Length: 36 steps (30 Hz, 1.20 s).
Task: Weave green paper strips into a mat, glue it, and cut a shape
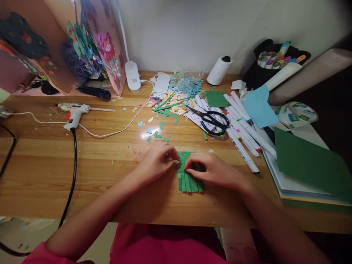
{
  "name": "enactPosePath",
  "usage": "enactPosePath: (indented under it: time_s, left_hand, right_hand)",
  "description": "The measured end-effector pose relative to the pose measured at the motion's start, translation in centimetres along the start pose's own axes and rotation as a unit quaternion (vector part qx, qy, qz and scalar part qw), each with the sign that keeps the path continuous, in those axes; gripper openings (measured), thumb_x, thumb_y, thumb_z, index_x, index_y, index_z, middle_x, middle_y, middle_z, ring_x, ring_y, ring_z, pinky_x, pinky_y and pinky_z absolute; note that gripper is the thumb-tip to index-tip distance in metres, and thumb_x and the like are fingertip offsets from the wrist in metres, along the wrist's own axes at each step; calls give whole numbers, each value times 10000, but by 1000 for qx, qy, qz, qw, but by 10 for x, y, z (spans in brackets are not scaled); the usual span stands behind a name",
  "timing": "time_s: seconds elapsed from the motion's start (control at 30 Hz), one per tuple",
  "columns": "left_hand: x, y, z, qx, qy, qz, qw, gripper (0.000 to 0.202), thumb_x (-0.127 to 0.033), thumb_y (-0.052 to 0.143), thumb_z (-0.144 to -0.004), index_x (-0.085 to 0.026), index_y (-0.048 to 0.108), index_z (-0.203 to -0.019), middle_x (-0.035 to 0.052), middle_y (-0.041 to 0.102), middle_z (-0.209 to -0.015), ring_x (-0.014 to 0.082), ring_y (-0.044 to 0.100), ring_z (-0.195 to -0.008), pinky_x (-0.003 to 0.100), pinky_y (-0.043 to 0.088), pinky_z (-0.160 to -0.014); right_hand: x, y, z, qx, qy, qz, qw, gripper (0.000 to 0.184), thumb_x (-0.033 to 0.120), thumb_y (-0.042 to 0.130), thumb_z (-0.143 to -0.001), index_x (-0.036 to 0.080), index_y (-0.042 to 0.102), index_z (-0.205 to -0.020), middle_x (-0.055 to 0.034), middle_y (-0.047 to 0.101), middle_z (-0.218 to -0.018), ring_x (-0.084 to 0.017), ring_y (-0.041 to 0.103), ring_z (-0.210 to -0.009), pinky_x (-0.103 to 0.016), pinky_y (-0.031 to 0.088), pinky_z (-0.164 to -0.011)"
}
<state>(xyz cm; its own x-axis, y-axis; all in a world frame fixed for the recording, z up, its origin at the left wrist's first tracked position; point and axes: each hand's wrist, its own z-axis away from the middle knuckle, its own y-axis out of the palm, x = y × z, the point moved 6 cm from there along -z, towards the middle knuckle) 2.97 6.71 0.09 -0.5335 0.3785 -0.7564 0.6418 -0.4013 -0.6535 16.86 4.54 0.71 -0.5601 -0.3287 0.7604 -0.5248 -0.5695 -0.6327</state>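
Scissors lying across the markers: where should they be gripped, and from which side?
By the black handle loops, coming from the near right: the scissors lie flat on the markers, blades pointing far-left, loops uppermost and uncovered.

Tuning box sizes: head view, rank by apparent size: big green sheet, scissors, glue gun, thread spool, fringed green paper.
Green sheet: clearly largest.
Scissors and hot glue gun: alike, unranked.
Fringed green paper: partly covered, unsure.
White thread spool: smallest, though farthest back.

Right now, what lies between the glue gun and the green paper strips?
Head view: a white cable on mostly bare table, then the left hand pinching the green paper strips.
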Motion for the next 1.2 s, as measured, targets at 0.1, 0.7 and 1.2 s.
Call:
enactPosePath:
  time_s: [0.1,0.7,1.2]
  left_hand:
    - [7,2,-1,5,-22,14,1000,73,-158,680,-742,-172,622,-785,3,575,-758,136,513,-727,246,384,-641]
    - [6,0,-1,74,-50,17,996,182,-203,735,-690,-179,643,-846,20,552,-814,155,507,-774,261,389,-663]
    - [-29,12,12,138,83,-191,968,247,-228,671,-692,-187,540,-897,32,564,-915,201,490,-824,298,349,-663]
  right_hand:
    - [1,1,0,9,-8,8,1000,97,180,545,-836,194,641,-839,-4,650,-784,-130,544,-681,-235,389,-611]
    - [1,-9,5,15,-14,34,999,71,235,613,-808,195,671,-795,6,638,-716,-131,520,-636,-241,359,-576]
    - [-5,-22,9,-12,24,-38,999,100,283,578,-826,207,640,-808,-1,638,-760,-134,560,-650,-239,423,-597]
